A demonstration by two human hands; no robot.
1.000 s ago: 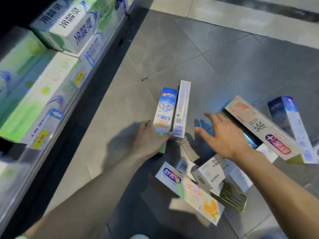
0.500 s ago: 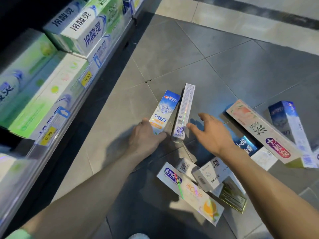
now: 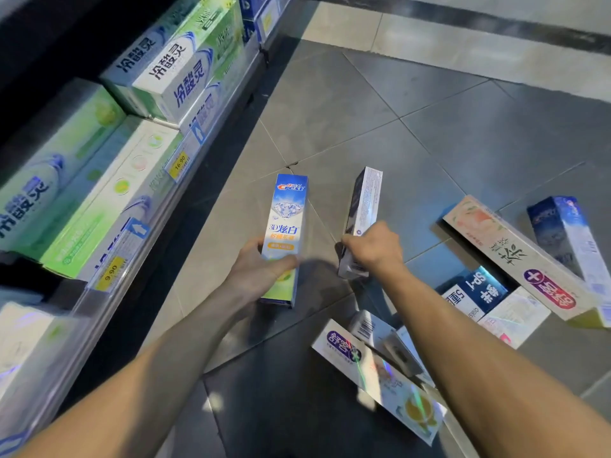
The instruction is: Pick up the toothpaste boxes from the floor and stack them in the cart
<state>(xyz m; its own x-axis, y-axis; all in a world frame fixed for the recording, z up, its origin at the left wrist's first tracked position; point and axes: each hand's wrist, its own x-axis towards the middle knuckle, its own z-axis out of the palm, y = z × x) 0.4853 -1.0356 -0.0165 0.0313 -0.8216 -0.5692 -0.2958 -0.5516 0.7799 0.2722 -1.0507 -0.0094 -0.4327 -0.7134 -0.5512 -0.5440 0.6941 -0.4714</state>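
My left hand (image 3: 256,271) grips the lower part of a blue and white Crest toothpaste box (image 3: 285,223), lifted off the grey floor. My right hand (image 3: 373,247) grips a white and purple box (image 3: 363,206) near its lower end, tilted up on edge. More boxes lie scattered on the floor to the right: a long cream box with a red label (image 3: 515,256), a dark blue box (image 3: 562,233), a blue and white box (image 3: 476,290), and a white box with a purple logo (image 3: 373,375) near my right forearm. No cart is in view.
Store shelves (image 3: 185,180) packed with green and white toothpaste boxes (image 3: 172,71) and yellow price tags run along the left. Grey floor tiles (image 3: 413,104) stretch ahead, with a lighter strip at the far edge.
Both hands closed on the two boxes that lay side by side and lifted them off the floor. The two boxes have moved apart.
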